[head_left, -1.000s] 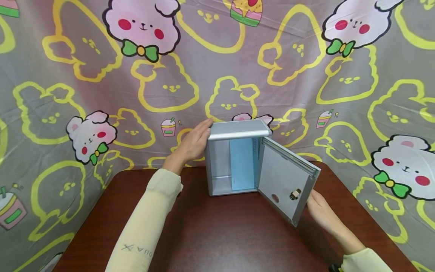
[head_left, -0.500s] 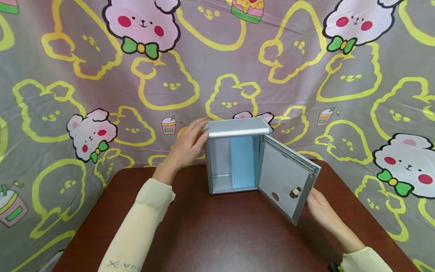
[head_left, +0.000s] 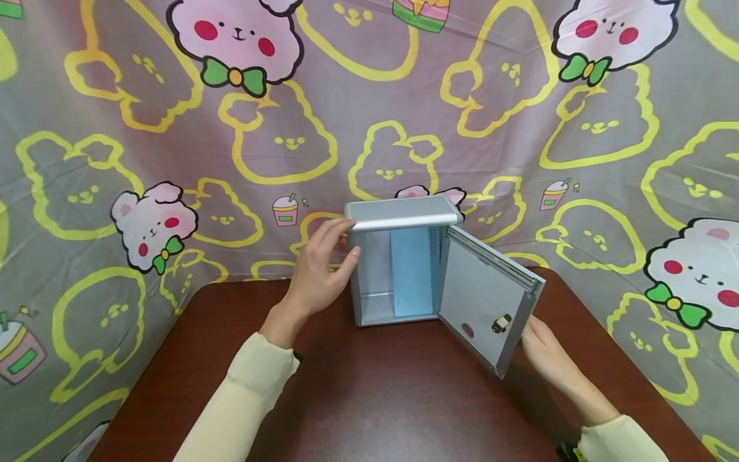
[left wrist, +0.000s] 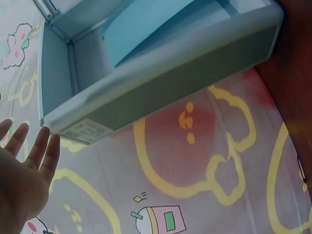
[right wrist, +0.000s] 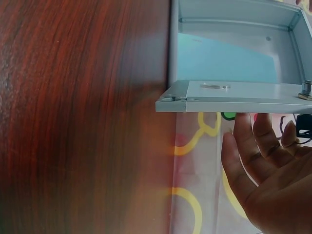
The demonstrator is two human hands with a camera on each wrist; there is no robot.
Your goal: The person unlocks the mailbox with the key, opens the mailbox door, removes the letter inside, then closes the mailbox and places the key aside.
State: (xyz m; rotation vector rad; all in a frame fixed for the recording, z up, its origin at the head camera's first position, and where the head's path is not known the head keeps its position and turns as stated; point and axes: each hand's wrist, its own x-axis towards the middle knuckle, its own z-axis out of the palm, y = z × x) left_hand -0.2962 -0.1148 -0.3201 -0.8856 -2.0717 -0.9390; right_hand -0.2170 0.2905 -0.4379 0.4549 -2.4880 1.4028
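Observation:
A small silver-grey metal box [head_left: 404, 210], like a letterbox, stands upright with its hinged door [head_left: 482, 289] swung out to the right. Inside leans a light-blue envelope [head_left: 412, 276] marked with a row of small squares. A lock [head_left: 501, 323] sits on the door's inner face. My left hand [head_left: 317, 273], fingers spread and slightly bent, is at the box's upper left edge; the left wrist view puts its fingertips right by a labelled corner. Behind the door, my right hand [right wrist: 278, 175] has its fingertips at the outer face, beside a black piece [right wrist: 304, 126] below the lock.
The box stands toward the back of a dark red-brown wooden table [head_left: 392, 398]. A patterned cloth [head_left: 491, 147] with cartoon rabbits hangs behind and along both sides, close to the table's edges.
My left hand has come down off the box's top left corner to its upper left edge, its fingers spreading. The right hand, door and envelope hold their places; the view has tilted slightly.

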